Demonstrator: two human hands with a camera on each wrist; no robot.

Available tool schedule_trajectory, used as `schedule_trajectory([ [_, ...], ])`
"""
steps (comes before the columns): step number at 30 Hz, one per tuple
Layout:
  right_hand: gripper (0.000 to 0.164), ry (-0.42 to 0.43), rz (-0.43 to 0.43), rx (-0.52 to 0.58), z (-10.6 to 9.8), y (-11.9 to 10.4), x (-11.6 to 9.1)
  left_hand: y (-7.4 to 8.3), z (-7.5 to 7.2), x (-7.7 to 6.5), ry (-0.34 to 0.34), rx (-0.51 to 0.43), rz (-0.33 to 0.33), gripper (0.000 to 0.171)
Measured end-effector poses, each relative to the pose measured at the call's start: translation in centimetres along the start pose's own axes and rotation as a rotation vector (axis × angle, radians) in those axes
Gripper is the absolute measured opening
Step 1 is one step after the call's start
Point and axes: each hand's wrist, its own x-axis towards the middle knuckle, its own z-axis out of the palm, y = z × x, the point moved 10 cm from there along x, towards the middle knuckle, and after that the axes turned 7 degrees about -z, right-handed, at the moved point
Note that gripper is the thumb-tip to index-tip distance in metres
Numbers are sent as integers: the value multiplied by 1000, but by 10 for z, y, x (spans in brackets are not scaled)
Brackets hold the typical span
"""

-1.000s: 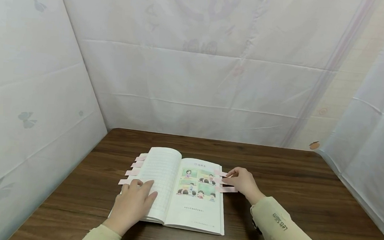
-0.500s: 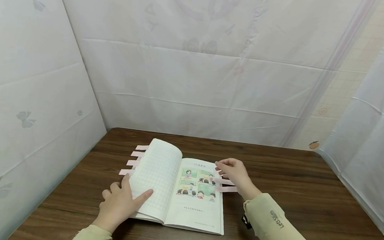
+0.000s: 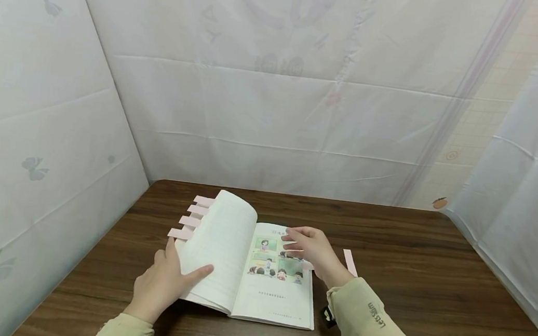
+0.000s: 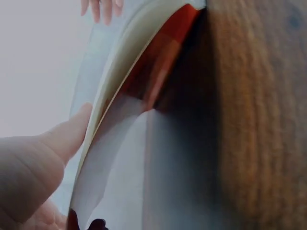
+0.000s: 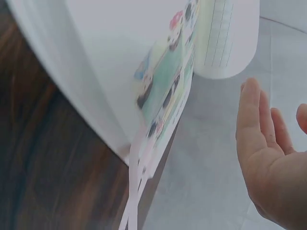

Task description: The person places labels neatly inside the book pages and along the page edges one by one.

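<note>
An open book (image 3: 271, 303) lies on the table with its left-hand pages (image 3: 223, 243) raised and bowed. My left hand (image 3: 160, 280) holds that left part at its outer edge, thumb over the page and fingers at the far side. In the left wrist view the cover is lifted off the wood, its reddish inner side showing. My right hand (image 3: 312, 249) hovers over the upper right of the illustrated page, fingers loosely extended with nothing in them. Several pink paper tabs (image 3: 189, 221) stick out along the left edge. Near the right wrist another pink tab (image 3: 350, 262) points up.
The book rests on a dark wood table (image 3: 429, 283). Pale printed cloth (image 3: 272, 116) hangs behind the table and along both sides. A black wrist strap (image 3: 328, 316) shows under the right sleeve.
My left hand has slid from the page to its outer edge, and the left pages have risen. My right hand has moved left from the pink tabs to over the page.
</note>
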Motion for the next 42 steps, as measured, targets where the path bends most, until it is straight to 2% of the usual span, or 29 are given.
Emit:
schedule_trajectory([
  [5,40,-15,38,91,10,4,-3,15,-17,-7,72,36,57,129],
  [9,46,-62,57,128,20,8,-6,29,-28,-15,136,54,116,120],
  [16,51,-141,41,173,35,6,-11,47,-41,-26,209,34,183,109],
  [25,53,-185,28,219,42,2,-14,71,-51,-43,276,-58,283,95],
  [34,60,-186,28,253,42,-1,-17,101,-58,-66,417,-135,452,83],
  [42,59,-160,15,304,42,-4,-17,121,-58,-82,523,-132,557,75],
])
